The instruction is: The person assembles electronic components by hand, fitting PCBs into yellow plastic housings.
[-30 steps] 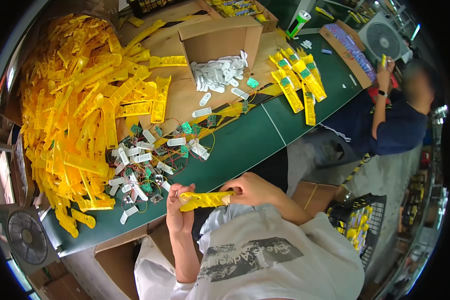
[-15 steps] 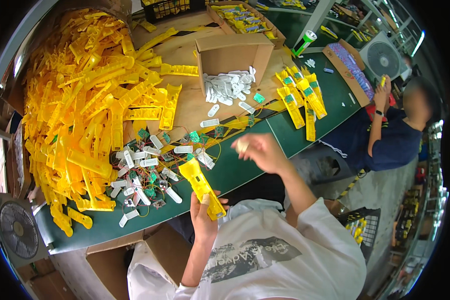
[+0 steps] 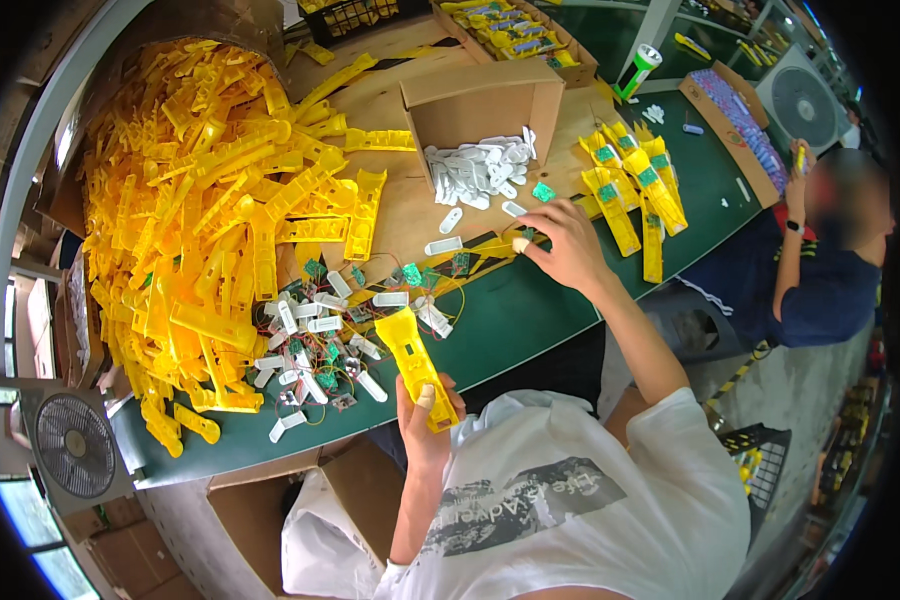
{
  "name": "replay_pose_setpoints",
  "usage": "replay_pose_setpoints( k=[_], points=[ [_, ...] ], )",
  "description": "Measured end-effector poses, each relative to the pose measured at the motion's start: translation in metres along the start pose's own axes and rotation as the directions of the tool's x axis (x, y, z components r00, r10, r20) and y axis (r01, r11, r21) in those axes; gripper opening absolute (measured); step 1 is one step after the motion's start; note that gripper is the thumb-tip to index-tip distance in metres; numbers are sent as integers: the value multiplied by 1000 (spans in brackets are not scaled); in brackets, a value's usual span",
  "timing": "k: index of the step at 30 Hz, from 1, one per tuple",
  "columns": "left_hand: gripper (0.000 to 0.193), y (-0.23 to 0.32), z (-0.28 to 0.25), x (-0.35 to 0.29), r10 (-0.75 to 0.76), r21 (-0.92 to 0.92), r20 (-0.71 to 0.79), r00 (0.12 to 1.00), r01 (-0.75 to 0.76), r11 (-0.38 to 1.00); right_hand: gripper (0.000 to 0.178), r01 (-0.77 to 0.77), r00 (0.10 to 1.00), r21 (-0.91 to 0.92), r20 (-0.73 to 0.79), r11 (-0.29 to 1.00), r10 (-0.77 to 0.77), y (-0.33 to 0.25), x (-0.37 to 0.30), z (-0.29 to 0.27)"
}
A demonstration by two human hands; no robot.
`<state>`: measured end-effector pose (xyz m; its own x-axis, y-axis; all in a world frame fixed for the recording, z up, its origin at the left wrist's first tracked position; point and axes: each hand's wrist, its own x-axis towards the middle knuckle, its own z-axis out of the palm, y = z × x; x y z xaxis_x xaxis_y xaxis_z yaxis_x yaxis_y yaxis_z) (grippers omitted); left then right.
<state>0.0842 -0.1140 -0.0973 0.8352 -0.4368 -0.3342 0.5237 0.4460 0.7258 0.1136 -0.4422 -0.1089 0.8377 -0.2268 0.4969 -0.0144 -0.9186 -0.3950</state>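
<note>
My left hand (image 3: 427,420) grips a long yellow plastic housing half (image 3: 417,370) by its lower end, thumb on top, with its hollow side facing up. Over the far edge of the green bench, my right hand (image 3: 568,245) has its thumb and fingertips pinched at a small circuit board (image 3: 534,236); the fingers partly hide it. The thumbs carry pale finger covers. Just beyond those fingertips lie a white oval switch piece (image 3: 513,209) and a loose green circuit board (image 3: 543,192). Wired white pieces and boards (image 3: 315,345) lie tangled left of the held housing.
A high heap of yellow housings (image 3: 190,230) fills the left. A cardboard box (image 3: 480,105) spills white pieces (image 3: 480,170). Housings fitted with boards (image 3: 635,180) lie at right, near a flashlight (image 3: 640,70) and a box of batteries (image 3: 735,130). A co-worker (image 3: 820,240) sits at right.
My right hand has moved away from the housing, up and rightward to the small circuit board. My left hand still holds the housing. The whole view has shifted slightly.
</note>
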Motion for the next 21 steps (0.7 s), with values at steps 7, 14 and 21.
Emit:
replay_pose_setpoints(
  k=[7, 14, 21],
  points=[
    [26, -5, 6, 13, -67, 144, 74, 995, 56, 988, 19, -24, 1000, 22, -4, 999, 25, -17, -47, -7],
    [30, -30, 4, 23, -76, 145, 37, 996, 70, 987, 23, -168, 964, 20, 212, 985, 160, -17, -99, -31],
    [33, -39, 5, 20, -95, 173, 65, 993, 83, 981, 42, -62, 994, -105, 85, 992, 72, -32, -63, -13]
  ],
)
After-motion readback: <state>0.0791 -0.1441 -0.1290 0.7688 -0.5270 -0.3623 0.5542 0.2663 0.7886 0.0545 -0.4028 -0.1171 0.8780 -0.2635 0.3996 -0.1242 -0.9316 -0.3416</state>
